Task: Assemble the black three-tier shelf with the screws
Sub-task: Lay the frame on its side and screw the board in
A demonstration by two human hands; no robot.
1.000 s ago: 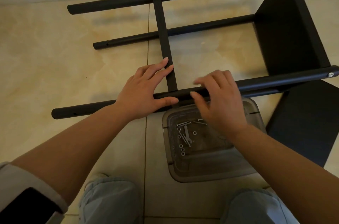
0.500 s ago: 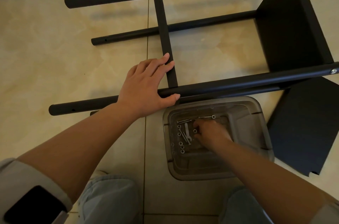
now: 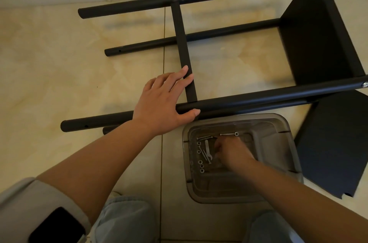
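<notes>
Fishing for screws (image 3: 205, 153) in the near tub (image 3: 278, 123).
My left hand (image 3: 163, 103) lies spread on the shelf frame (image 3: 258, 99); my right hand (image 3: 231, 153) curls among them, pinch unclear.

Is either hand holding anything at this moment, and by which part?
The left hand steadies the shelf frame at its near pole, thumb under. The right hand reaches among the screws in the tray; any hold cannot be told.

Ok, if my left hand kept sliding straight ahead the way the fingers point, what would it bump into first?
The left hand rests on the near black tube, fingers aimed up and right. The fingertips already touch the black crossbar, so that comes first. Beyond it there is only bare floor, as far as depth shows.
</notes>
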